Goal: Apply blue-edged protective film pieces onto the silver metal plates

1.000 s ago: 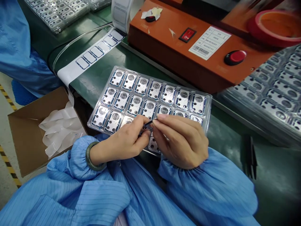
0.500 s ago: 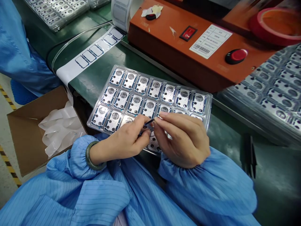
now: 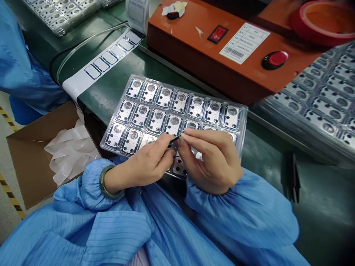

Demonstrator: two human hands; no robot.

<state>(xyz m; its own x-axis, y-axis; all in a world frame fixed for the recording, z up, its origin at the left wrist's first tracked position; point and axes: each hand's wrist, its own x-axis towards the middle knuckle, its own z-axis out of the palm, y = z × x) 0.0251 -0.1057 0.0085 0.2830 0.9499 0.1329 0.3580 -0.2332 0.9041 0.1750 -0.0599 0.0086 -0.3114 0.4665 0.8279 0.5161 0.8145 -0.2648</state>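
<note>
My left hand (image 3: pixel 152 159), with a green bangle (image 3: pixel 107 181) at the wrist, is closed on a thin dark piece (image 3: pixel 175 139). The piece shows almost edge-on, and fingers cover most of it, so its kind is unclear. My right hand (image 3: pixel 212 157) pinches at the piece's right end with thumb and forefinger. Both hands are over the front part of a clear plastic tray (image 3: pixel 116 123), which carries rows of silver plates with blue edges and round dark holes. The hands hide some of its front pockets.
An orange machine (image 3: pixel 194 55) with red buttons stands behind the tray. A label strip (image 3: pixel 80 81) runs from a roll (image 3: pixel 137 14) toward a cardboard box (image 3: pixel 30 155) of crumpled backing. Black tweezers (image 3: pixel 294 179) and stacked trays (image 3: pixel 310 107) are at right. Another person's blue sleeve (image 3: pixel 33 70) shows left.
The whole view has shifted slightly. Both hands keep nearly the same pose over the tray, with the dark piece still between them.
</note>
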